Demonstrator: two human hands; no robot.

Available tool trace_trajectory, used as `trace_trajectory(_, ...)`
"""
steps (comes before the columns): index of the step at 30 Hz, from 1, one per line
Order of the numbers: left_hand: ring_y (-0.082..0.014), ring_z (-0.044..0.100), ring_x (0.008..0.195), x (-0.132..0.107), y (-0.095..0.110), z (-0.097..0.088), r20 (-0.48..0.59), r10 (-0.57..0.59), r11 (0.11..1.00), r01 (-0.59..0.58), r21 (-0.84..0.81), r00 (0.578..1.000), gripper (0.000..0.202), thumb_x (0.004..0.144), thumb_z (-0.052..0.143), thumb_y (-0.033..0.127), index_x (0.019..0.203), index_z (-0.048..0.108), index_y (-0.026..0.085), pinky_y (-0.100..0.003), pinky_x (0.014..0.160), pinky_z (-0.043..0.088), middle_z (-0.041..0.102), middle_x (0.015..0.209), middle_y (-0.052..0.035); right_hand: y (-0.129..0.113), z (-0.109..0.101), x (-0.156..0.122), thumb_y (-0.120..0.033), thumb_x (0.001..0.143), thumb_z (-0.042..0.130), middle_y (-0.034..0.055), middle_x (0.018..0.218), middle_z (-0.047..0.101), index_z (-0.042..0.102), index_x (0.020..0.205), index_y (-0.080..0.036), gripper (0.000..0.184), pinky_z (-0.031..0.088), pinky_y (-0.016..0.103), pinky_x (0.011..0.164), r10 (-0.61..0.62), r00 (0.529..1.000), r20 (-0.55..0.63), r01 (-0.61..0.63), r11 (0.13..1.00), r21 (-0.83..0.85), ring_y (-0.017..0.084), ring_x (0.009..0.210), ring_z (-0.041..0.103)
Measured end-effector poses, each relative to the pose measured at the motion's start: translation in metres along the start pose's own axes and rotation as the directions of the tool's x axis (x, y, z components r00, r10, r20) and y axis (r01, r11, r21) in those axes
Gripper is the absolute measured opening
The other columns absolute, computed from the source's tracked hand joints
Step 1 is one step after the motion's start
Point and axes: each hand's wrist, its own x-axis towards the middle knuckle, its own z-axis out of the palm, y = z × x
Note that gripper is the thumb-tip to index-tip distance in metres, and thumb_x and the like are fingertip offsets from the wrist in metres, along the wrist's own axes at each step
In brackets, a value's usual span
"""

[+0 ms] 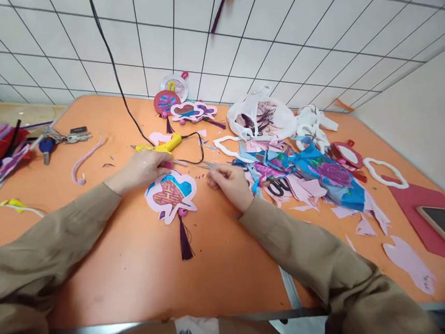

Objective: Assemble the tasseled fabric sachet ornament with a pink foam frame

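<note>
A pink cloud-shaped paper ornament (171,193) with a blue and red patterned centre lies on the orange table (213,270). A purple tassel (185,243) hangs from its lower end. My left hand (144,168) rests at the ornament's top edge, fingers curled around that end beside a small pink bead. My right hand (227,182) lies just right of the ornament, fingers curled in a pinch; what they hold is hidden. Small metal scissors (201,164) lie between the two hands. A yellow glue gun (162,145) with a black cord sits just beyond my left hand.
Keys (63,136) and a pink pipe cleaner (85,160) lie at the left. Finished ornaments (181,109) lean at the back wall. A plastic bag (260,118), coloured paper scraps (315,175) and black scissors (279,186) crowd the right. A phone (441,225) rests on red paper.
</note>
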Motion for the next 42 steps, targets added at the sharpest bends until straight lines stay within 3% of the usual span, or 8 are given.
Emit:
trace_trajectory(7,-0.0220,0.064,0.086,-0.002,0.011,0.004,-0.063,-0.041,0.999,0.039,-0.035,0.997,0.034,0.087,0.052,0.033,0.115,0.065,0.017,-0.032,0.074,0.045,0.072,0.102,-0.0089,-0.004,-0.016,0.010,-0.033,0.077,0.056,0.0019,0.064,0.062,0.061,0.073,-0.016,0.018,0.049,0.028,0.063,-0.085,0.980,-0.182,0.083,0.996,-0.020,0.012,0.060,0.058)
trace_trajectory(12,-0.0260,0.064,0.092,-0.016,0.027,-0.009,-0.210,-0.006,0.981,0.047,0.190,0.978,0.034,0.091,0.047,0.034,0.112,0.068,0.018,-0.030,0.067,0.040,0.072,0.104,-0.0119,-0.020,-0.002,-0.022,-0.025,0.083,0.056,0.0074,0.083,0.070,0.066,0.087,-0.016,0.014,0.052,0.030,0.070,-0.322,0.930,0.179,0.355,0.912,-0.203,0.016,0.074,0.064)
trace_trajectory(15,-0.0190,0.062,0.071,-0.028,0.041,-0.014,0.062,0.045,0.985,-0.055,0.165,0.997,0.023,0.087,0.051,0.032,0.087,0.071,0.020,-0.028,0.059,0.035,0.071,0.078,-0.0042,-0.020,0.006,-0.032,-0.027,0.086,0.057,0.0113,0.092,0.069,0.066,0.095,-0.016,0.017,0.051,0.036,0.080,-0.497,0.753,0.431,0.619,0.757,-0.209,0.020,0.087,0.062)
trace_trajectory(18,-0.0172,0.060,0.066,-0.040,0.051,-0.006,0.321,0.093,0.979,-0.146,0.144,0.942,0.014,0.080,0.060,0.035,0.083,0.067,0.023,-0.027,0.054,0.031,0.068,0.073,-0.0002,-0.014,0.011,-0.034,-0.027,0.086,0.058,0.0135,0.100,0.067,0.064,0.102,-0.016,0.020,0.050,0.040,0.085,-0.548,0.651,0.526,0.729,0.643,-0.232,0.022,0.095,0.060)
trace_trajectory(23,-0.0221,0.062,0.081,-0.049,0.051,0.010,0.329,0.116,0.945,-0.207,0.255,0.937,0.019,0.074,0.063,0.024,0.093,0.060,0.020,-0.029,0.058,0.034,0.067,0.097,-0.0057,-0.007,0.015,-0.035,-0.025,0.087,0.057,0.0122,0.100,0.067,0.064,0.101,-0.015,0.018,0.050,0.039,0.081,-0.567,0.626,0.535,0.765,0.580,-0.281,0.022,0.091,0.056)
trace_trajectory(29,-0.0193,0.063,0.077,-0.050,0.036,0.007,0.273,0.134,0.955,-0.198,0.220,0.953,0.021,0.086,0.043,0.016,0.098,0.060,0.020,-0.029,0.056,0.034,0.069,0.095,-0.0068,-0.007,0.015,-0.038,-0.019,0.086,0.055,0.0117,0.097,0.066,0.063,0.102,-0.016,0.018,0.050,0.038,0.080,-0.585,0.622,0.521,0.768,0.586,-0.258,0.021,0.090,0.056)
trace_trajectory(35,-0.0210,0.064,0.079,-0.053,0.034,-0.001,0.305,0.117,0.955,-0.191,0.227,0.945,0.016,0.085,0.054,0.030,0.096,0.061,0.021,-0.029,0.060,0.039,0.070,0.092,-0.0069,-0.006,0.014,-0.036,-0.015,0.084,0.057,0.0109,0.097,0.065,0.062,0.104,-0.017,0.021,0.051,0.038,0.080,-0.576,0.633,0.517,0.754,0.612,-0.241,0.021,0.090,0.057)
trace_trajectory(42,-0.0240,0.064,0.075,-0.054,0.038,0.017,0.273,0.138,0.942,-0.211,0.259,0.952,0.025,0.088,0.049,0.026,0.110,0.056,0.017,-0.032,0.055,0.036,0.070,0.093,-0.0089,-0.004,0.015,-0.035,-0.015,0.090,0.053,0.0108,0.091,0.066,0.063,0.099,-0.016,0.014,0.052,0.036,0.078,-0.608,0.620,0.495,0.778,0.557,-0.290,0.020,0.087,0.056)
